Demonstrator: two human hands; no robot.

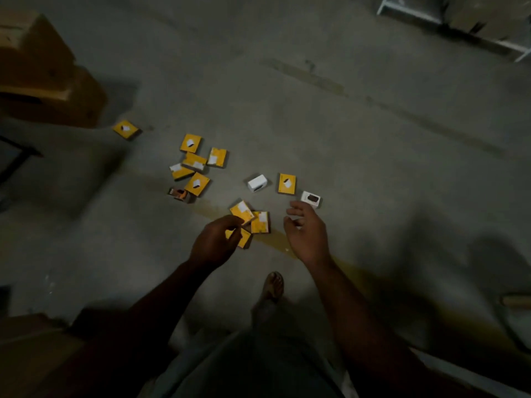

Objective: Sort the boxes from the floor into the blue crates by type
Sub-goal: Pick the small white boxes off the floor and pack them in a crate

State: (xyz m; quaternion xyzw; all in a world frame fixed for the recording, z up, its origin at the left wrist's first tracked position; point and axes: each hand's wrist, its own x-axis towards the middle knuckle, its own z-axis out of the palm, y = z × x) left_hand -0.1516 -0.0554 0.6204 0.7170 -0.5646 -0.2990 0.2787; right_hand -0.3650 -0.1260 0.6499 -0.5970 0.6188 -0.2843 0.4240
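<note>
**Mixed boxes on a dim floor, no crate in sight**

The concrete floor [316,116] was dark, and that looked like the largest risk: yellow and white boxes lay intermixed, so a hurried grab could have carried the wrong type along. The main cluster of yellow boxes [193,165] sat overlapping, well apart from a lone yellow box [125,129] near the brown cartons [43,70], which could easily have been overlooked. A plain white box [257,183] and a white box with a dark picture [311,199] lay among the yellows.

The left hand [215,242] had its fingers curled around a tilted yellow box [242,211] stacked on others; pulling it might have scattered its neighbours. The right hand [306,234] hovered loosely open, holding nothing, just beside the pictured white box.

No blue crates were visible, so their contents could not be told.
</note>
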